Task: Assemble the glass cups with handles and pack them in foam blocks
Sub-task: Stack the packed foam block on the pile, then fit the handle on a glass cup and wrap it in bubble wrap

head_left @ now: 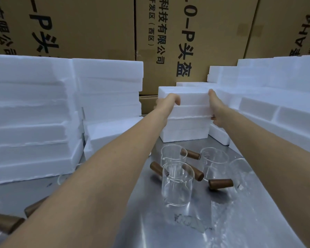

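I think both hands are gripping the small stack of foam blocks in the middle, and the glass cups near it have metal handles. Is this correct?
Not quite. The head view shows the left hand and right hand gripping the sides of the middle foam stack, but the glass cups on the steel table have brown wooden handles, not metal ones.

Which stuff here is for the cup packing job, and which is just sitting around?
For the job:
- foam block stack, gripped by left hand and right hand
- glass cups
- wooden handles
- more foam blocks

Just there:
- cardboard boxes behind
- metal table
- scrap on the table
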Available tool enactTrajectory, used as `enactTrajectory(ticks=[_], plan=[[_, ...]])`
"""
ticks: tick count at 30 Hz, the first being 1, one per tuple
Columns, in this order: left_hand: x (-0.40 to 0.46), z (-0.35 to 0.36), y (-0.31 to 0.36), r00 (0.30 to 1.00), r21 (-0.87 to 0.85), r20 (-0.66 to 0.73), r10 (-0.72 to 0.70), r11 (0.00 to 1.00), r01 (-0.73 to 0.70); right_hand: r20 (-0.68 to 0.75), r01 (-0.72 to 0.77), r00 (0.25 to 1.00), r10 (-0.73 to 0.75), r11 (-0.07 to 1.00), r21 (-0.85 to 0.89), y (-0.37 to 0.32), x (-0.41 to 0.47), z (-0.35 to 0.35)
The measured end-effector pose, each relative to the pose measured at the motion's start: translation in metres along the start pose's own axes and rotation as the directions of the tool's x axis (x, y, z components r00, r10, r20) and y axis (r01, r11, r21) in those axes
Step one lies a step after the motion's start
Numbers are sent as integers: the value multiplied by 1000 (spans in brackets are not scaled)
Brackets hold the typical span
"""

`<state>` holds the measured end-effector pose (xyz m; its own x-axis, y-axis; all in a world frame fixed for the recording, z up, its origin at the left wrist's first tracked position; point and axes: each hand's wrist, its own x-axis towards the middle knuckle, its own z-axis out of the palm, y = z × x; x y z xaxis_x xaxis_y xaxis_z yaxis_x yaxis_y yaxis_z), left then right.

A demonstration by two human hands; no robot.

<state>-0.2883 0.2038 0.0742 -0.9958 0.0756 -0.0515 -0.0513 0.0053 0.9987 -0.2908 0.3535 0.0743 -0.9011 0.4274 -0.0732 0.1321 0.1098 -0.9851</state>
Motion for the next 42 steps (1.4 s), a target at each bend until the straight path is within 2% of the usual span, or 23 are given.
enactTrajectory(ticks=[6, 10, 17, 21, 25, 27, 29, 33, 35, 37, 40, 42], plan=[[-1, 2, -7, 1000, 11, -12, 2, 1000, -2, -18, 2, 1000, -4, 996, -92, 5, 2, 0], [-5, 1, -7, 1000, -25, -18, -11, 1000, 11, -39, -9, 999, 4, 992, -125, 2, -1, 1], [-26, -12, 5, 999, 20, -38, 25, 999, -25, -83, -15, 997, 2, 989, -150, -12, -19, 3], [-55, -29, 7, 991, 124, -42, 131, 984, -125, -88, -4, 996, -11, 986, -165, -16, -41, 4], [-97, -64, 1, 960, 272, -44, 278, 928, -256, -56, 35, 997, -45, 985, -168, -18, -79, 8], [-119, -87, -7, 942, 371, -82, 325, 887, -273, 0, 97, 995, -99, 975, -201, -15, -106, 13], [-142, -110, -18, 928, 436, -116, 354, 857, -273, 70, 221, 975, -210, 945, -240, -10, -137, 21], [-194, -138, -47, 905, 493, -51, 423, 799, -346, 202, 424, 903, -379, 863, -276, 11, -200, 36], [-220, -142, -64, 892, 552, -3, 452, 744, -376, 259, 503, 863, -433, 783, -366, 27, -228, 43], [-240, -142, -81, 881, 595, 9, 474, 705, -385, 305, 541, 838, -452, 618, -571, 48, -246, 49], [-254, -144, -104, 857, 607, -13, 516, 685, -403, 278, 460, 837, -471, 333, -823, 74, -258, 55], [-257, -147, -114, 848, 607, -34, 528, 685, -402, 219, 401, 822, -525, 260, -879, 82, -259, 56]])
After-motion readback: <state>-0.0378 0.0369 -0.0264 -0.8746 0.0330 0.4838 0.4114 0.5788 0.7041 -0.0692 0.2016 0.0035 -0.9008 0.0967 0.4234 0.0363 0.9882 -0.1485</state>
